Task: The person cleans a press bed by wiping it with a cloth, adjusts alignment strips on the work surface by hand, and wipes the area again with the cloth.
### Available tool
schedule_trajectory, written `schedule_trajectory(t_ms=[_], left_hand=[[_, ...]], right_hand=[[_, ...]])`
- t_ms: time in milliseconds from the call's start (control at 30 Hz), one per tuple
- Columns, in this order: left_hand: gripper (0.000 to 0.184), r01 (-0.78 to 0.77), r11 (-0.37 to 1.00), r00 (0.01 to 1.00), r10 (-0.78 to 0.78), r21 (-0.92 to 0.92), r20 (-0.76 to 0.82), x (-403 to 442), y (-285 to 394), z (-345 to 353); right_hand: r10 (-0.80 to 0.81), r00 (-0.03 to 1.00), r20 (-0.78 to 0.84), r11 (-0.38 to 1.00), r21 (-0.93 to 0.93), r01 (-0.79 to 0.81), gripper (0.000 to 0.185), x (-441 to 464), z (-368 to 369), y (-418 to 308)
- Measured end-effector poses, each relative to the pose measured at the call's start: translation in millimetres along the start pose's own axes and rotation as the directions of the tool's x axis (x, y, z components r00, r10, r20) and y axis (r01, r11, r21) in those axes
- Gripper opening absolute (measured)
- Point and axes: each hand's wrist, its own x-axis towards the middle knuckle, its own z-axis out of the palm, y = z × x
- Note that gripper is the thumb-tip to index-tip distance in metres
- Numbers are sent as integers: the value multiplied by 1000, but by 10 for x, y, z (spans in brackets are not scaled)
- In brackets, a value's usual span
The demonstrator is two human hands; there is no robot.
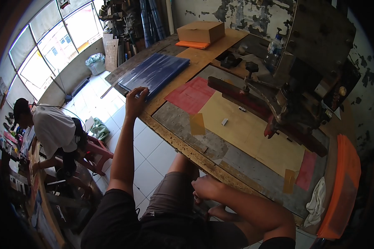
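Observation:
My left hand (136, 101) is at the near corner of a stack of glossy dark blue sheets (156, 72), its fingers bent at the edge; whether it grips a sheet cannot be made out. Down by my lap, below the table edge, my right hand (206, 187) is curled closed, and anything inside it is hidden. To the right of the blue stack lies a yellow board (253, 133) with a red area (191, 94) at its far left end, held by brown tape (197, 124). A small pale block (224, 122) rests on the board.
A metal press (278, 99) stands over the board. Orange sheets (340, 186) and a white cloth (317, 201) are at the right. A cardboard box (200, 32) sits at the back. Another person (56, 128) bends over a bench at the left, near a red stool (97, 155).

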Motion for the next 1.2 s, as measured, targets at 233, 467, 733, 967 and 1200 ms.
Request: schedule_trajectory(t_ms=[233, 467, 733, 967, 1200], left_hand=[[26, -137, 990, 989, 136, 17, 52, 0, -9, -35], [21, -146, 989, 987, 147, -16, 66, 33, -124, -39], [24, -29, 1000, 1000, 29, -8, -1, 10, -37, -2], [25, -78, 997, 997, 77, 29, 20, -15, 37, -20], [18, -183, 983, 980, 183, -1, 76, 25, -76, -41]], right_hand=[[-2, 1000, -13, 999, -33, 1, 19, 24, 49, 11], [-5, 1000, -23, 1000, -11, 5, 19, 20, 61, 21], [-39, 996, 81, 995, -84, 46, 37, -32, -68, 7], [-54, 994, 90, 995, -82, 62, 33, -41, -90, 6], [-28, 996, 86, 996, -83, 36, 32, -26, -59, 5]])
